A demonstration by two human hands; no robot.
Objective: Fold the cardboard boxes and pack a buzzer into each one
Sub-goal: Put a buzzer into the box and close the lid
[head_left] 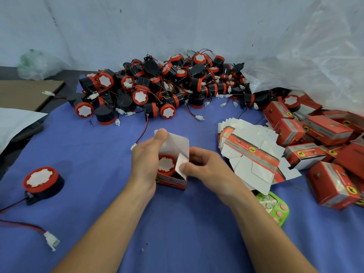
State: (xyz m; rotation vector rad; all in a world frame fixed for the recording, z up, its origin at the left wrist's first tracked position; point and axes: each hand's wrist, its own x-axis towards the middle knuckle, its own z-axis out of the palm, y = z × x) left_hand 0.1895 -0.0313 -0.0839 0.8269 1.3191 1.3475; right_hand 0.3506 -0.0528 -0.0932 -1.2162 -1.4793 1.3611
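A small red cardboard box (171, 182) stands open on the blue cloth at the centre, with a red and black buzzer (166, 164) inside, its white face up. My left hand (146, 158) grips the box's left side, thumb on the raised white lid flap (177, 142). My right hand (206, 166) pinches a white side flap (181, 164) over the opening. A loose buzzer (42, 182) lies at the left with its wire. A big heap of buzzers (157, 89) fills the back.
Flat unfolded boxes (252, 152) lie fanned out right of my hands. Several closed red boxes (325, 150) are piled at the far right under a plastic sheet (315, 56). A green device (275, 207) sits by my right forearm. Brown cardboard (25, 93) lies back left.
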